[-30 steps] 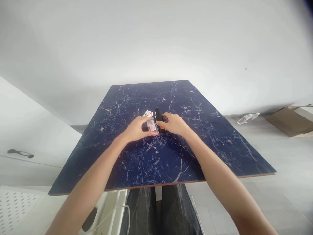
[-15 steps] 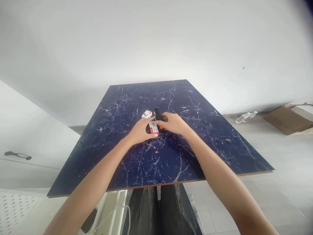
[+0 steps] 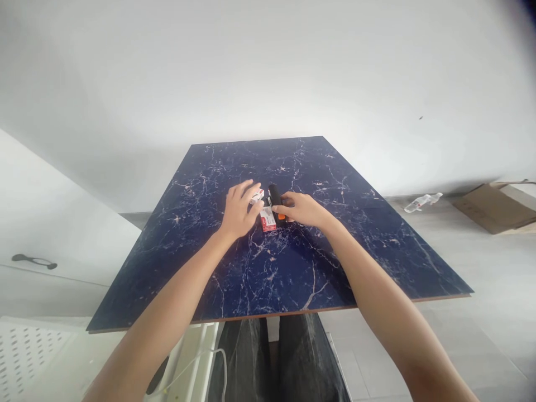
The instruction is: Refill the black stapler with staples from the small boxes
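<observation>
A small red-and-white box (image 3: 268, 220) stands on the dark blue marbled table (image 3: 276, 279), just left of a long black object with an orange part (image 3: 274, 193). My right hand (image 3: 302, 209) grips that black object from the right, thumb on its near side. What kind of object it is, I cannot make out. A second small white-and-red box (image 3: 258, 195) lies a little farther back. Over it and beside it is my left hand (image 3: 242, 207), fingers spread and partly hiding it. Whether the fingers touch this box is unclear.
A white wall (image 3: 268, 72) rises behind the table. On the floor to the right are a clear plastic bottle (image 3: 422, 202) and a cardboard box (image 3: 489, 207). A white cabinet with a dark handle (image 3: 34, 261) stands at left. A white cable (image 3: 225, 363) hangs near my legs.
My left hand has let go of the near red-and-white box and moved back and left to the farther box, fingers opening. My right hand stays on the black object.
</observation>
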{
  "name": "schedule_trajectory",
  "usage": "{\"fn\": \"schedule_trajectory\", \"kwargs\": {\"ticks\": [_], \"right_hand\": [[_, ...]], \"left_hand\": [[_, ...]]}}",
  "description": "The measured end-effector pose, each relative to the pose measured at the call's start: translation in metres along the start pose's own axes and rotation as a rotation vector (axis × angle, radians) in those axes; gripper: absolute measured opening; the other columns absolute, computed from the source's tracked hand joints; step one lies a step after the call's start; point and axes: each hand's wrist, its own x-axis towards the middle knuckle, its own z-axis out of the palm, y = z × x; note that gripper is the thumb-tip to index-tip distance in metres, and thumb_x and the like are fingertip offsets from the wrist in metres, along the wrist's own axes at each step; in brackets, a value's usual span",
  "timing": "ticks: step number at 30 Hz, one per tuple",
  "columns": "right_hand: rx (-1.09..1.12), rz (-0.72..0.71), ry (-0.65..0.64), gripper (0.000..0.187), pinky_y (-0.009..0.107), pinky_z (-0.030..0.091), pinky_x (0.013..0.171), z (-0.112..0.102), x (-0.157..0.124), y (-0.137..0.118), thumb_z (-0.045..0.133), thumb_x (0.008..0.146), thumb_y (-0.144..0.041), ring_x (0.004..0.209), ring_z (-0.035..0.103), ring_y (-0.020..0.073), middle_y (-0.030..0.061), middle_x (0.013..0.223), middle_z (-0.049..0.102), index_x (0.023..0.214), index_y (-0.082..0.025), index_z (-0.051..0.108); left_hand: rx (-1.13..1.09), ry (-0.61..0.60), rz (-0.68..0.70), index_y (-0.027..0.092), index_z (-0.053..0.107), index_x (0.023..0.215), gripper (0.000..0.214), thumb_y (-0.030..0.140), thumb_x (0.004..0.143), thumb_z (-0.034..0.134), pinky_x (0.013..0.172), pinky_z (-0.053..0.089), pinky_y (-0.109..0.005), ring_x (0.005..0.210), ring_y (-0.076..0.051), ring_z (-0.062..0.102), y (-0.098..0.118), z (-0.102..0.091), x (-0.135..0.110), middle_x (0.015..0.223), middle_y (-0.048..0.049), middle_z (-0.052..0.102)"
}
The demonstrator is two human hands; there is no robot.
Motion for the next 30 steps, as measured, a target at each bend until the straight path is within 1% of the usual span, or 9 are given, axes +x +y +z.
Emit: {"fn": "schedule_trajectory", "kwargs": {"ticks": [2, 5, 10, 12, 14, 16, 19, 24, 30], "right_hand": [[0.018, 0.001, -0.013, 0.045, 0.031, 0.053, 0.063, 0.0, 0.0, 0.0, 0.06, 0.09, -0.058, 0.063, 0.069, 0.0183, 0.0078, 0.103, 0.075, 0.115, -0.021, 0.063], [0.031, 0.002, -0.012, 0.044, 0.031, 0.053, 0.064, 0.0, 0.0, 0.0, 0.06, 0.09, -0.057, 0.064, 0.069, 0.0185, 0.0078, 0.103, 0.074, 0.115, -0.021, 0.063], [0.025, 0.004, -0.012, 0.05, 0.031, 0.053, 0.062, 0.002, 0.001, 0.002, 0.059, 0.089, -0.062, 0.064, 0.07, 0.0185, 0.0092, 0.108, 0.073, 0.117, -0.021, 0.062], [0.02, 0.002, -0.011, 0.052, 0.03, 0.053, 0.062, 0.002, 0.001, 0.003, 0.058, 0.089, -0.064, 0.066, 0.07, 0.0186, 0.0099, 0.11, 0.073, 0.117, -0.021, 0.062], [0.01, -0.002, -0.006, 0.052, 0.03, 0.053, 0.063, 0.002, 0.001, 0.003, 0.058, 0.089, -0.064, 0.067, 0.07, 0.0187, 0.0098, 0.111, 0.073, 0.117, -0.021, 0.062], [-0.008, -0.003, -0.002, 0.049, 0.03, 0.052, 0.065, 0.001, 0.001, 0.003, 0.058, 0.09, -0.062, 0.067, 0.07, 0.0186, 0.0092, 0.108, 0.073, 0.117, -0.021, 0.062], [-0.032, -0.005, 0.0, 0.043, 0.031, 0.052, 0.068, 0.001, 0.001, 0.002, 0.058, 0.092, -0.057, 0.067, 0.069, 0.0184, 0.0082, 0.105, 0.074, 0.116, -0.022, 0.063], [-0.029, -0.004, 0.001, 0.043, 0.03, 0.051, 0.067, 0.001, 0.002, 0.003, 0.058, 0.093, -0.057, 0.067, 0.069, 0.0184, 0.0087, 0.105, 0.074, 0.117, -0.021, 0.062], [-0.022, -0.015, 0.003, 0.04, 0.03, 0.051, 0.066, 0.002, 0.002, 0.004, 0.06, 0.092, -0.053, 0.065, 0.069, 0.0178, 0.0083, 0.105, 0.074, 0.114, -0.021, 0.063]], "left_hand": [[0.025, -0.051, -0.05, 0.027, 0.053, 0.144, 0.051, 0.048, 0.105, 0.028, 0.114, 0.03, -0.053, 0.139, -0.031, 0.034, -0.011, -0.001, 0.003, 0.154, -0.0061, 0.044], [0.021, -0.186, -0.053, 0.027, 0.062, 0.135, 0.053, 0.046, 0.106, 0.022, 0.111, 0.033, -0.052, 0.131, -0.03, 0.04, -0.019, 0.001, 0.003, 0.144, -0.005, 0.054], [-0.002, -0.238, -0.05, 0.023, 0.059, 0.14, 0.057, 0.048, 0.106, 0.02, 0.109, 0.039, -0.047, 0.125, -0.027, 0.046, -0.009, 0.004, -0.006, 0.13, -0.011, 0.057], [-0.018, -0.253, -0.084, 0.024, 0.056, 0.142, 0.058, 0.051, 0.105, 0.02, 0.114, 0.034, -0.05, 0.137, -0.029, 0.038, -0.005, 0.005, -0.008, 0.144, -0.0106, 0.049], [-0.049, -0.292, -0.091, 0.026, 0.054, 0.144, 0.058, 0.053, 0.105, 0.02, 0.12, 0.025, -0.052, 0.149, -0.03, 0.023, -0.003, 0.005, -0.008, 0.16, -0.0068, 0.031], [-0.082, -0.353, -0.078, 0.027, 0.052, 0.145, 0.06, 0.053, 0.105, 0.017, 0.123, 0.019, -0.053, 0.154, -0.03, 0.012, -0.001, 0.005, -0.008, 0.166, -0.0038, 0.02], [-0.118, -0.411, -0.049, 0.028, 0.046, 0.15, 0.061, 0.055, 0.104, 0.016, 0.124, 0.017, -0.052, 0.155, -0.028, 0.009, 0.0, 0.005, -0.009, 0.166, -0.0032, 0.022], [-0.109, -0.402, -0.068, 0.029, 0.018, 0.16, 0.075, 0.067, 0.098, 0.034, 0.123, 0.016, -0.056, 0.155, -0.032, 0.006, -0.003, 0.001, -0.009, 0.168, -0.0065, 0.01], [-0.118, -0.381, -0.075, 0.022, 0.025, 0.158, 0.071, 0.062, 0.101, 0.029, 0.121, 0.026, -0.048, 0.149, -0.029, 0.03, -0.006, -0.006, -0.003, 0.162, -0.0117, 0.032]]}}
